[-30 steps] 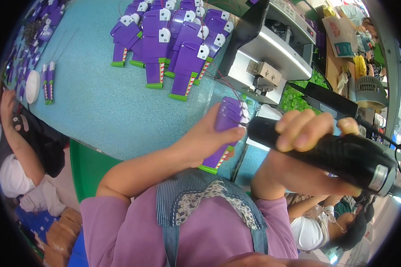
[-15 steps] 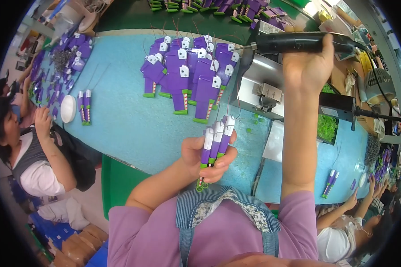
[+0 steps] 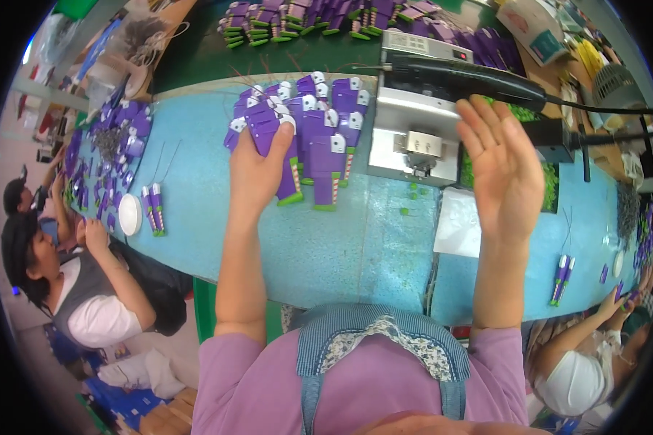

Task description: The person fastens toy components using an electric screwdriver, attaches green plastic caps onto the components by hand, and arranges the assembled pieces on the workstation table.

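My left hand [image 3: 255, 174] is closed on purple plastic pieces [image 3: 263, 122] with white tops, thumb on the upper side, at the left of a pile. How many it holds I cannot tell. The other purple pieces [image 3: 329, 154] in the pile have white hinged-looking ends, striped and green lower parts and thin wires. My right hand [image 3: 506, 170] is open, palm up and fingers stretched, holding nothing. Just beyond its fingertips, a black corded electric screwdriver [image 3: 464, 78] with a slim metal tip lies across the metal box [image 3: 406, 116].
A green bin of green bits [image 3: 549, 190] stands behind my right hand. Loose green bits [image 3: 413, 193] and a white sheet [image 3: 458, 223] lie on the blue mat. More purple pieces [image 3: 297, 18] fill the far side. People work at the left [image 3: 98, 283] and right [image 3: 577, 362].
My right hand has let go of the screwdriver and dropped nearer to me. My left hand has moved away from my chest to the pile; the slim pieces it held upright now lie among the pile.
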